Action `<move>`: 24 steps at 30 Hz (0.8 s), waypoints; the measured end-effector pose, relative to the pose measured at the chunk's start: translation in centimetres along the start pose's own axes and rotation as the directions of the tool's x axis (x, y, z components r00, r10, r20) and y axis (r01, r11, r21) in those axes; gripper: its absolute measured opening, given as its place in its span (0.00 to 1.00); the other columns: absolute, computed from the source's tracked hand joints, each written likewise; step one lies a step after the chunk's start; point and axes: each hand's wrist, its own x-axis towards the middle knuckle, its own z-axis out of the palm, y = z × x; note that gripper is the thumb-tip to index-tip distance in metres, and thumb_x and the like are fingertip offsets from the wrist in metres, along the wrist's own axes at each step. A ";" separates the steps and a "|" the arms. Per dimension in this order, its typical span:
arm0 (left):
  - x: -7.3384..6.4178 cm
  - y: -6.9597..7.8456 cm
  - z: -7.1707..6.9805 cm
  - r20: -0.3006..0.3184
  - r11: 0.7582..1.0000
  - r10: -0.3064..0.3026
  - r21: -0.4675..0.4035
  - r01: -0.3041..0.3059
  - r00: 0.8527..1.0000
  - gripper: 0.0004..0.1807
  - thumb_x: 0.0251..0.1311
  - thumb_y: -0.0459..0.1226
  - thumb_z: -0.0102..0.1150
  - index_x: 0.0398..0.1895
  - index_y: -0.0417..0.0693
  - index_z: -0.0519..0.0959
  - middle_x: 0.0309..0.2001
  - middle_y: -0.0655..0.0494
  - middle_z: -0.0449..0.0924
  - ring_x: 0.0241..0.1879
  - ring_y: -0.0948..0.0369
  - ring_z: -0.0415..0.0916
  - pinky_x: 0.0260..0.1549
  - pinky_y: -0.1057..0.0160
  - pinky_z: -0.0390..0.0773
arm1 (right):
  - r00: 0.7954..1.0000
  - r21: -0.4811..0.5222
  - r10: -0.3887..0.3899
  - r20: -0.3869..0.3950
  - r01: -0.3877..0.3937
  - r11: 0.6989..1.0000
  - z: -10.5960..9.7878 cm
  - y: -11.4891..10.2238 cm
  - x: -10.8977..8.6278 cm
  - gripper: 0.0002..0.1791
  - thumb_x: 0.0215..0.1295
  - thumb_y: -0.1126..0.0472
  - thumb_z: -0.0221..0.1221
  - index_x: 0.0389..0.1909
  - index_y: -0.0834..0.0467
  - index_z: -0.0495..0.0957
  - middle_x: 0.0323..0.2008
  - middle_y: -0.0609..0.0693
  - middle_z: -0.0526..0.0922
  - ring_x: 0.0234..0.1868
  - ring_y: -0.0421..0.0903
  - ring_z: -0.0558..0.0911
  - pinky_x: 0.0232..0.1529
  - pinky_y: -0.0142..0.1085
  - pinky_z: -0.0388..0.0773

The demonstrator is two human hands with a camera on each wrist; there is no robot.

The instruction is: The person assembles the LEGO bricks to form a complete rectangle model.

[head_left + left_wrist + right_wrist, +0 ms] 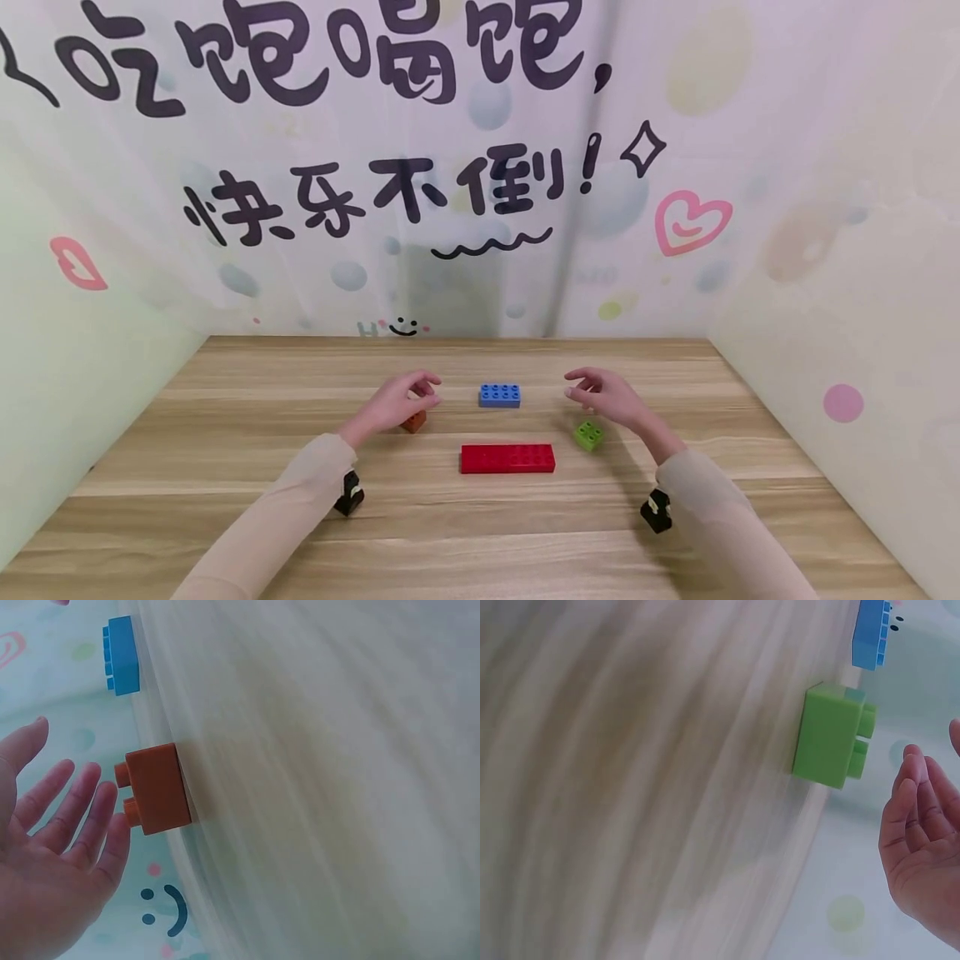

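My left hand (397, 402) hovers over the orange-brown toy brick (414, 421), partly covering it in the head view. In the left wrist view the same brick (159, 789) stands on the wood, studs up, beside loosely bent fingers (94, 817) that hold nothing. On the other side, my right hand (609, 395) hangs above and behind the small green brick (588, 435), its fingers relaxed around nothing. A blue eight-stud brick (499, 396) lies between the two hands, farther back. Nearer to me is a long red brick piece (507, 458), with studs showing on its right half.
The wooden table (480, 542) carries all the bricks. A printed white curtain (480, 283) closes off its back edge, and pale walls (832, 333) flank it. Black devices (657, 510) are strapped at both wrists, below the sleeves.
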 end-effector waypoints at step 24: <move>3.3 0.2 2.1 0.060 0.996 -0.088 0.030 0.086 0.994 0.20 0.55 0.38 0.58 0.50 0.40 0.71 0.39 0.50 0.74 0.40 0.56 0.71 0.41 0.58 0.71 | 0.997 -0.093 0.055 0.050 -0.050 0.994 1.1 -0.7 2.9 0.20 0.58 0.62 0.56 0.51 0.66 0.70 0.32 0.54 0.76 0.29 0.47 0.75 0.29 0.36 0.73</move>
